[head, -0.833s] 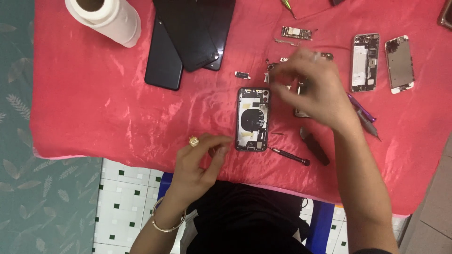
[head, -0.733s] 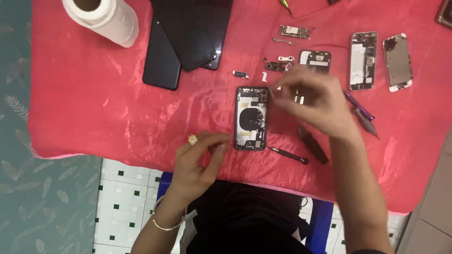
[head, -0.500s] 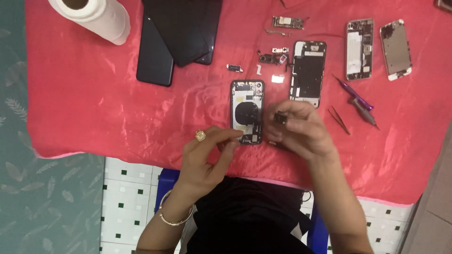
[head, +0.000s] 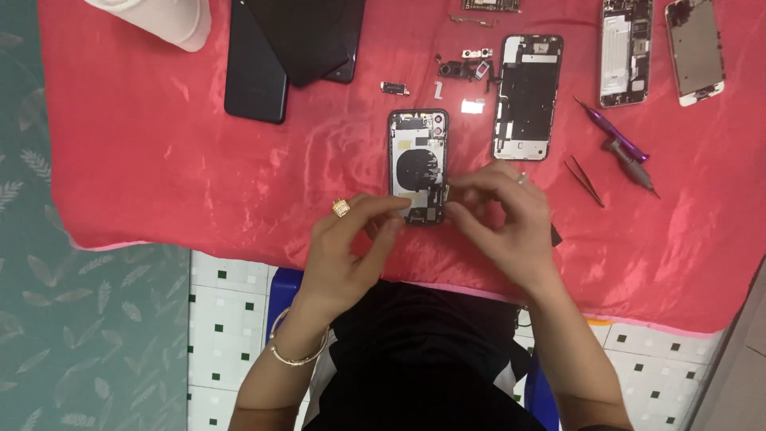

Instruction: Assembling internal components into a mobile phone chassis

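Opened phone (head: 418, 164), near the table's (head: 159, 175) front edge: left hand (head: 351, 247) steadies its bottom end, right hand (head: 503, 219) pinches a small part (barely visible) there; seating it calls for fine alignment.

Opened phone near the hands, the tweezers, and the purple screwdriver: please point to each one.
opened phone (head: 417, 156), head view, on the round dark coil in its middle.
tweezers (head: 584, 181), head view, middle of the two thin arms.
purple screwdriver (head: 610, 134), head view, on its purple handle.
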